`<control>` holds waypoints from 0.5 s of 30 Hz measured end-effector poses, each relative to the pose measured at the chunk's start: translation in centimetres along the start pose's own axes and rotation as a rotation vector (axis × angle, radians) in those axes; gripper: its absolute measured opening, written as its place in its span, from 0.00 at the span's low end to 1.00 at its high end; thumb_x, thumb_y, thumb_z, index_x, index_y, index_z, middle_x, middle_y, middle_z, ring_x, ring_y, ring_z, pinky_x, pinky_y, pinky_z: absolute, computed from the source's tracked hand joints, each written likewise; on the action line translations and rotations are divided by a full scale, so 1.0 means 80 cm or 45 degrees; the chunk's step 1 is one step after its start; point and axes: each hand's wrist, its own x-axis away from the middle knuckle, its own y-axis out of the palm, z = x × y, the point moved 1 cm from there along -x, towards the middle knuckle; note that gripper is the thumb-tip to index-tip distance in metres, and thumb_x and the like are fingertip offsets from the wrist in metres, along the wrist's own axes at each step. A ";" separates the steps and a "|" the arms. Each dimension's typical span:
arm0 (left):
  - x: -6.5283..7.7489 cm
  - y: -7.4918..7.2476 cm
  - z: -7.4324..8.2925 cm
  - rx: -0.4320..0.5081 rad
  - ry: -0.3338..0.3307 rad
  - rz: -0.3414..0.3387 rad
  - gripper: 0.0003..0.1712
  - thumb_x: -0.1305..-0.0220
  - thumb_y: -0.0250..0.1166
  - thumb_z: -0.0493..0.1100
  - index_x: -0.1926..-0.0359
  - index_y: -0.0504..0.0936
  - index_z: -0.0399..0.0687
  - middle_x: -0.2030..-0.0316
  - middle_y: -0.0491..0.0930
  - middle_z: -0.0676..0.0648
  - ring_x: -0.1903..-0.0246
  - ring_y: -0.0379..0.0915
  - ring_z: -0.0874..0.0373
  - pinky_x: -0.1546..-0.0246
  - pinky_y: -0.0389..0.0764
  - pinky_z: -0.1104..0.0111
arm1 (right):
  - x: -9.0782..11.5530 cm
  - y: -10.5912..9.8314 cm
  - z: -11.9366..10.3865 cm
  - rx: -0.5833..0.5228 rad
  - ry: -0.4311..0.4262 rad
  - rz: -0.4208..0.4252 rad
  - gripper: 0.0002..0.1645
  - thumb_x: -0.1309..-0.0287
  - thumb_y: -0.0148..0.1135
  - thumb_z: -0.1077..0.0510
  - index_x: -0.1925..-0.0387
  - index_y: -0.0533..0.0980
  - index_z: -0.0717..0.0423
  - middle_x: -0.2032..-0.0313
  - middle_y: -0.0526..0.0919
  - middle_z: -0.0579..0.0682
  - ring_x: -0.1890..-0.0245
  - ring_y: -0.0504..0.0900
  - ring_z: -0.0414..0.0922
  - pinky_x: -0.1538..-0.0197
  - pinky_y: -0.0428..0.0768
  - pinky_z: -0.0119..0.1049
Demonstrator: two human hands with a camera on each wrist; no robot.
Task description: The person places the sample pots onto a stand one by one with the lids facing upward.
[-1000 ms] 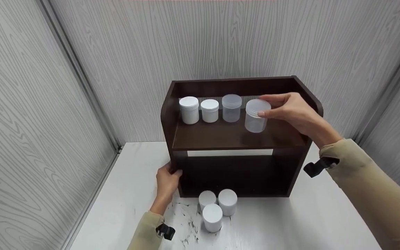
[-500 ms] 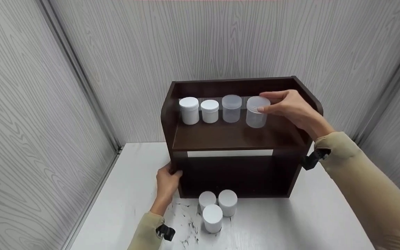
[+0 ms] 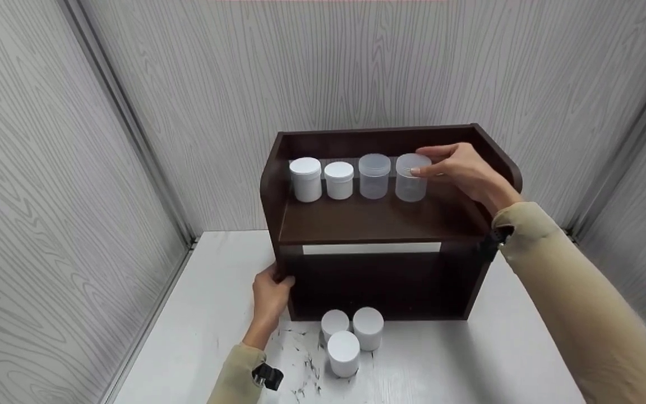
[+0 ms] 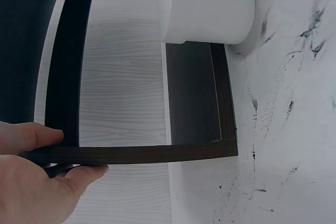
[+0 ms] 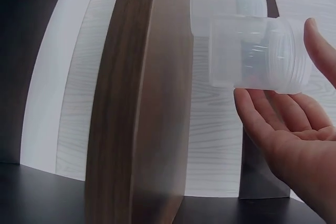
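My right hand (image 3: 460,168) pinches a translucent plastic jar (image 3: 411,188) near its lid, thumb in front and fingers behind. The jar is upright, its base right at the upper board of a dark brown two-tier shelf (image 3: 379,223). Left of it, in a row on that board, stand another translucent jar (image 3: 374,182), a short white jar (image 3: 339,182) and a taller white jar (image 3: 307,182). My left hand (image 3: 270,294) grips the shelf's left side panel; in the left wrist view its thumb and fingers (image 4: 86,174) lie on either side of the panel edge (image 4: 157,153).
Three white lidded jars stand close together on the white table (image 3: 413,365) before the shelf: a front jar (image 3: 344,359), a back left jar (image 3: 335,321) and a back right jar (image 3: 368,328). Grey wood-patterned walls (image 3: 356,67) surround the table.
My right hand has moved the translucent jar back over the upper board, into line with the other jars and closer to the neighbouring translucent one. My left hand stays put.
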 end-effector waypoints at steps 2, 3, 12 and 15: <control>0.001 0.000 0.001 0.008 0.000 -0.008 0.29 0.35 0.61 0.28 0.34 0.73 0.20 0.43 0.81 0.27 0.40 0.78 0.36 0.40 0.79 0.49 | -0.004 -0.001 0.001 0.004 0.007 0.004 0.40 0.42 0.77 0.67 0.30 0.72 0.70 0.31 0.74 0.63 0.54 0.85 0.38 0.43 0.83 0.36; 0.001 0.000 0.002 0.010 -0.003 -0.010 0.29 0.35 0.61 0.28 0.34 0.73 0.20 0.43 0.81 0.27 0.40 0.78 0.36 0.40 0.79 0.49 | -0.005 -0.001 0.002 0.007 0.013 0.008 0.40 0.42 0.77 0.67 0.30 0.72 0.70 0.31 0.75 0.63 0.54 0.85 0.38 0.43 0.83 0.37; 0.002 -0.001 0.003 -0.001 -0.016 -0.016 0.29 0.34 0.61 0.28 0.33 0.73 0.23 0.42 0.81 0.28 0.39 0.78 0.36 0.39 0.78 0.49 | -0.014 -0.004 0.011 0.025 0.048 0.037 0.40 0.40 0.76 0.66 0.29 0.72 0.69 0.30 0.73 0.63 0.56 0.84 0.36 0.44 0.83 0.34; 0.002 -0.001 0.001 0.008 -0.014 -0.019 0.29 0.33 0.61 0.28 0.32 0.73 0.23 0.41 0.80 0.28 0.39 0.77 0.36 0.39 0.78 0.49 | -0.016 -0.003 0.015 0.029 0.062 0.030 0.40 0.40 0.77 0.65 0.29 0.71 0.69 0.30 0.73 0.61 0.55 0.83 0.36 0.43 0.82 0.35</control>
